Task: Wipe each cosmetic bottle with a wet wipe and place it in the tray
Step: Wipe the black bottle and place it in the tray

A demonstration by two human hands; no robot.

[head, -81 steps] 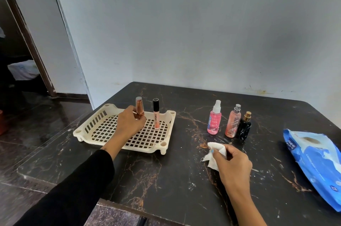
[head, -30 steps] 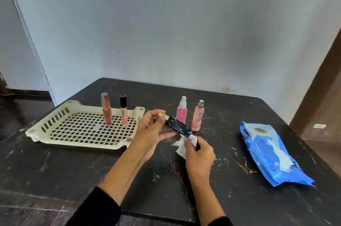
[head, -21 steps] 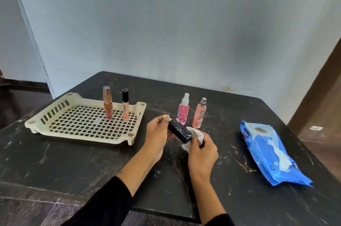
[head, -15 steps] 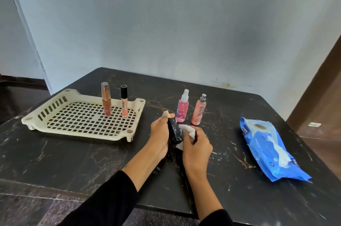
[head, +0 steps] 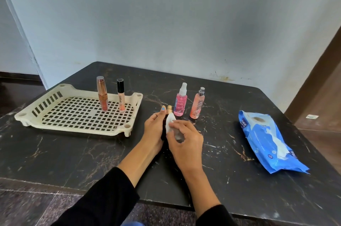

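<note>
My left hand [head: 154,130] grips a black bottle with a gold cap [head: 168,110], held nearly upright between both hands and mostly hidden by them. My right hand [head: 184,141] presses a white wet wipe [head: 170,122] against the bottle's side. A cream slotted tray [head: 73,113] lies to the left. In it stand a rose-gold tube [head: 102,95] and a lip gloss with a black cap [head: 120,96]. A pink spray bottle [head: 180,103] and a peach spray bottle [head: 197,105] stand on the table just behind my hands.
A blue pack of wet wipes [head: 265,139] lies at the right of the black marble table [head: 73,155]. A pale wall runs along the table's back edge. The table's front edge is close to my forearms.
My left hand left the tray and picked up the black bottle from beside the spray bottles. The bottle turned from tilted to nearly upright, and the wipe moved up its side.
</note>
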